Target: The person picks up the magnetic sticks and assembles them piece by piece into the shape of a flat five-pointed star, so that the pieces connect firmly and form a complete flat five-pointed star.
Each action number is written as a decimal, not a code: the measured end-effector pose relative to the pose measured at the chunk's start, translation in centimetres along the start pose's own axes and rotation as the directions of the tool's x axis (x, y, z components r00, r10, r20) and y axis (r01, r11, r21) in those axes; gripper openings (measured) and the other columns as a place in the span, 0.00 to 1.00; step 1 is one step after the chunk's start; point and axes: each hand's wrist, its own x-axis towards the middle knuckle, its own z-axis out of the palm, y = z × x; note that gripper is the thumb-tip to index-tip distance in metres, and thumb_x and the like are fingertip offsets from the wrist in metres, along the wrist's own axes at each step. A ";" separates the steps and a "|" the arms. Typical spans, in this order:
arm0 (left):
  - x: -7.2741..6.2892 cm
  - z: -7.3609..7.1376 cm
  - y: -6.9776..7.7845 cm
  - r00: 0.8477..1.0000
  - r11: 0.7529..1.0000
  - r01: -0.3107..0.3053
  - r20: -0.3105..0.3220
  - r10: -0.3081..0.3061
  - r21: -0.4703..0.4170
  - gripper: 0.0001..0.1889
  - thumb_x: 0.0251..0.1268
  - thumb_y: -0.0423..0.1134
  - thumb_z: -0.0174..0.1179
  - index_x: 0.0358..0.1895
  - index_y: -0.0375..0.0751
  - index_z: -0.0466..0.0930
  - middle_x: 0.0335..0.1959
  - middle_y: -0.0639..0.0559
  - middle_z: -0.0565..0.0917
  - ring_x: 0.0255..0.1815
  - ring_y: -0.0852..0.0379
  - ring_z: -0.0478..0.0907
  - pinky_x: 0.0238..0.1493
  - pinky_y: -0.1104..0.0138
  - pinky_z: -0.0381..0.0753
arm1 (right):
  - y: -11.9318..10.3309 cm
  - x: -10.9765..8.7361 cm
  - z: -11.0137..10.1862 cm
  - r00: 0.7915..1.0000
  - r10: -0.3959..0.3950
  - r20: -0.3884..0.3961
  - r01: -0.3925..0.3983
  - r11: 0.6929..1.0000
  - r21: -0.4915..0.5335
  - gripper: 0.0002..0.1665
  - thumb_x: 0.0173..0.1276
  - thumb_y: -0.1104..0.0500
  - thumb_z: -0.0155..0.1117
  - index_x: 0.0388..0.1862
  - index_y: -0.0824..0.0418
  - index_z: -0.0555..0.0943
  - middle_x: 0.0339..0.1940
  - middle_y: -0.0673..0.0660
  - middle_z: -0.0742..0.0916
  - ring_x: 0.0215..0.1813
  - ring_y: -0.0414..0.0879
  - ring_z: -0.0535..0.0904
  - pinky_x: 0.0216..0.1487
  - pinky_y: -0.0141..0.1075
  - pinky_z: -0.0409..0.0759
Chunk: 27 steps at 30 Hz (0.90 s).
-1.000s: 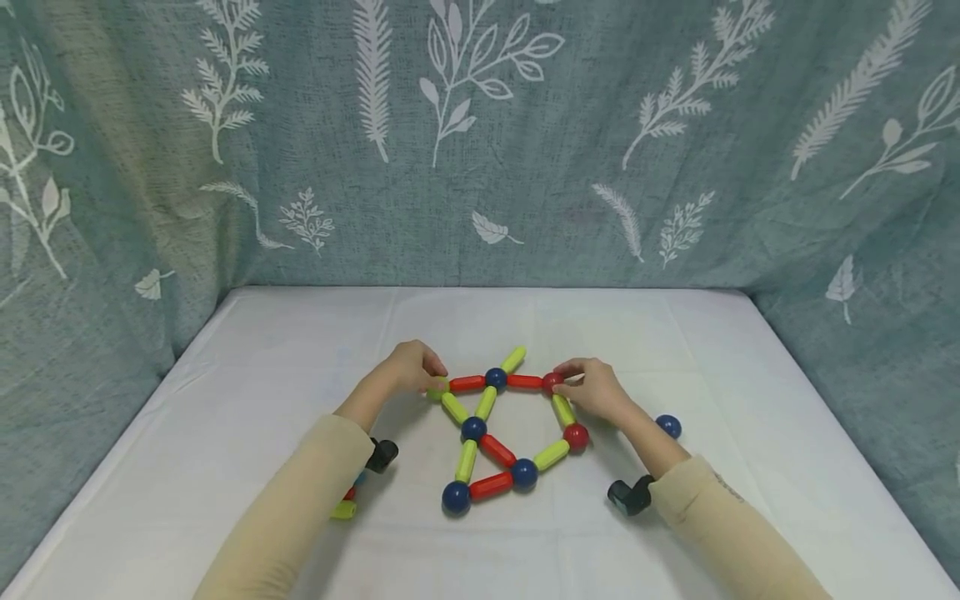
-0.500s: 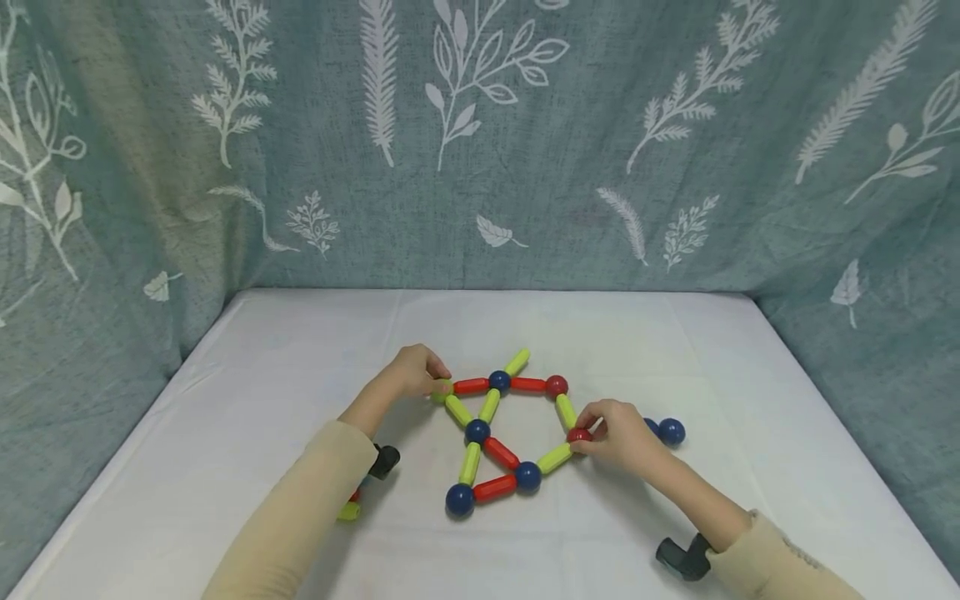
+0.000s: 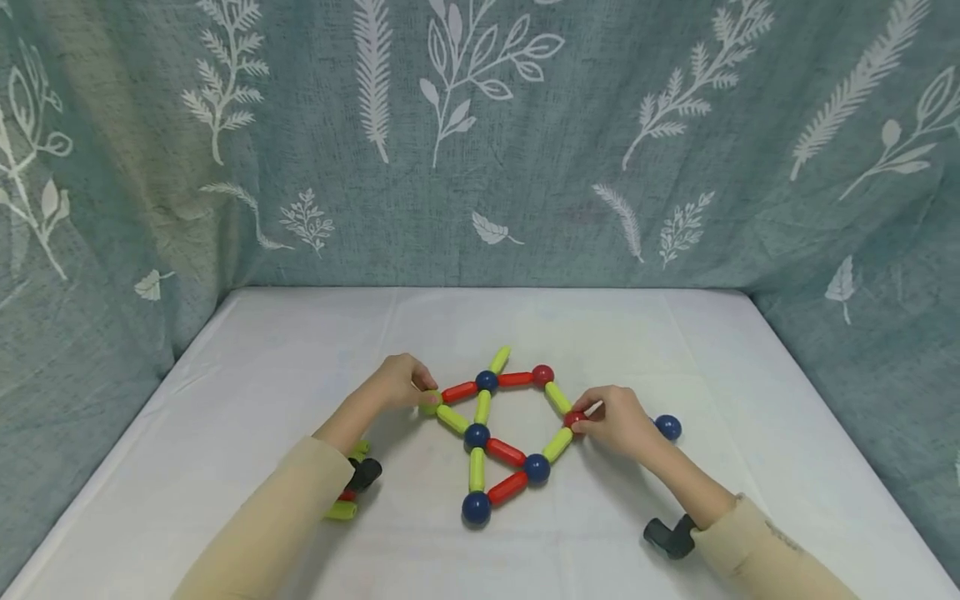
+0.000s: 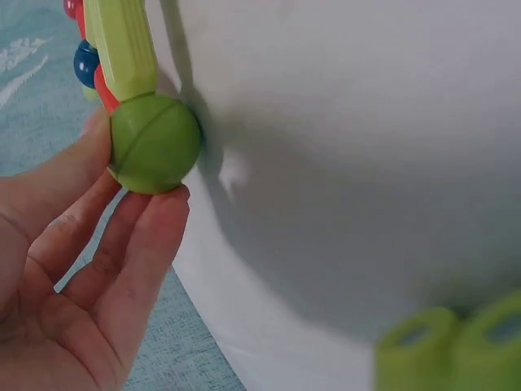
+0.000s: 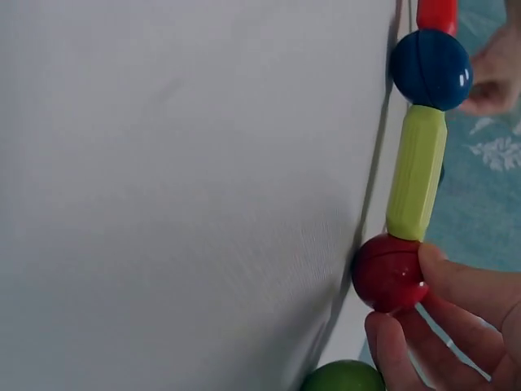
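On the white table lies a flat frame of balls and rods. My left hand [image 3: 397, 383] pinches the green ball [image 4: 155, 144] at its left corner, thumb and fingertips on either side. At the right corner, my right hand [image 3: 618, 425] pinches a red ball [image 5: 389, 273], which joins two yellow-green rods [image 3: 557, 445]. Another red ball [image 3: 543, 376] sits at the far right corner. Red rods [image 3: 506, 452] and blue balls [image 3: 537, 468] make up the rest. One yellow-green rod [image 3: 500, 359] sticks out from the far blue ball [image 3: 487, 381] with its outer end free.
A loose blue ball [image 3: 667, 427] lies right of my right hand. Beside my left forearm are spare rods [image 3: 342, 510], partly hidden by the sleeve. A green ball [image 5: 342, 378] shows at the right wrist view's bottom edge. A patterned curtain [image 3: 480, 208] hangs behind the table.
My right hand has gone from the far red ball to the nearer one on the right. The frame has shifted shape, its near corner swinging rightward. My left hand keeps hold of the green ball.
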 end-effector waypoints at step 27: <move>-8.0 4.7 3.0 0.981 0.982 -0.185 0.060 0.184 0.018 0.16 0.42 0.39 0.73 0.15 0.41 0.71 0.12 0.57 0.69 0.17 0.62 0.63 0.18 0.73 0.61 | 0.0 5.6 -1.0 0.994 -0.027 0.103 0.025 0.999 0.021 0.13 0.56 0.69 0.65 0.42 0.66 0.82 0.41 0.60 0.84 0.41 0.50 0.79 0.40 0.38 0.79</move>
